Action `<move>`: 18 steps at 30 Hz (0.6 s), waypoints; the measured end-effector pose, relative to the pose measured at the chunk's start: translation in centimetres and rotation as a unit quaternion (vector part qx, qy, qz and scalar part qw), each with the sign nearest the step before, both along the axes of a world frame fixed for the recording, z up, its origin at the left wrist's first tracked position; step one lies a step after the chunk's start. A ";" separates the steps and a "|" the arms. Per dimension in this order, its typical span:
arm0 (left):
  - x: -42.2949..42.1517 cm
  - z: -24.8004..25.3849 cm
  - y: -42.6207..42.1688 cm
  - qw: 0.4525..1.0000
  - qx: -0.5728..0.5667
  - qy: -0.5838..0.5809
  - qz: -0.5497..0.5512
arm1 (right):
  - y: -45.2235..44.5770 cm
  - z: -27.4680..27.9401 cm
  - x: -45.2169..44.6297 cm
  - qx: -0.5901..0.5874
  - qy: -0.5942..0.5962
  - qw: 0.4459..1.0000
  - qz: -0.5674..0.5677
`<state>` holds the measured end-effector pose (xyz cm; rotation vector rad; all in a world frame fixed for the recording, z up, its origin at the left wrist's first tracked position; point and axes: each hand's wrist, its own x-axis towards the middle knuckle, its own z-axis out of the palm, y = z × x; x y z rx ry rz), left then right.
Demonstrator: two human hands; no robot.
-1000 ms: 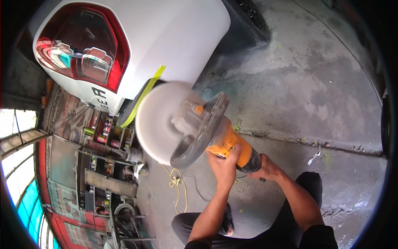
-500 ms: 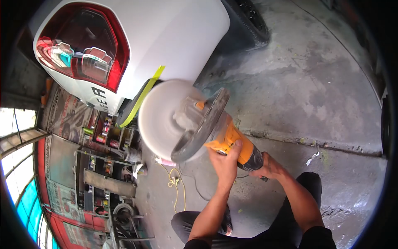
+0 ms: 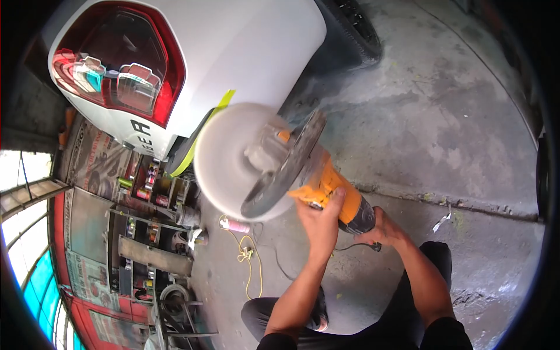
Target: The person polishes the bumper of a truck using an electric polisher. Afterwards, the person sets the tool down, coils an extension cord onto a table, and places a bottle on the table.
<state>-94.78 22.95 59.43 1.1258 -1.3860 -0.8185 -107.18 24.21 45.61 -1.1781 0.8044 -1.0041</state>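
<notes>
The orange polisher reaches up and forward from both hands, its round white pad foremost. Beyond the polisher's pad are the white car and a yellow-green tape strip; whether pad and car touch cannot be told. Open concrete floor lies right of the polisher. The left hand is wrapped around the polisher's orange body, the right hand closed on its black rear end.

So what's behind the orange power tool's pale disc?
White car panel, yellow-green tape and dark trim show past the edge of the disc. Whatever sits directly behind is covered, so I can't tell whether it touches the car.
</notes>
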 end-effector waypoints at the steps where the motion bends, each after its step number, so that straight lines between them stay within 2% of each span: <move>1: -0.1 0.1 -0.5 1.000 -0.001 0.000 0.001 | -0.1 0.1 0.0 -0.001 0.000 1.000 0.001; 4: -0.2 -0.1 -1.3 0.999 -0.005 0.019 -0.029 | -0.3 0.3 -0.4 0.021 -0.013 1.000 -0.010; 10: 0.3 -1.9 0.9 0.999 -0.004 0.028 0.028 | 0.3 0.2 -1.5 0.011 0.045 0.998 0.041; 13: 0.8 -1.6 0.9 0.999 -0.032 0.018 0.035 | 0.8 -0.6 0.0 0.008 0.019 0.999 0.035; 15: 0.9 -0.5 0.1 1.000 -0.011 -0.011 -0.014 | 1.2 -0.1 1.1 0.020 -0.032 0.999 0.022; 18: 0.9 -0.4 -0.7 1.000 -0.010 0.012 -0.022 | 1.3 -0.2 2.2 0.035 -0.055 0.997 0.042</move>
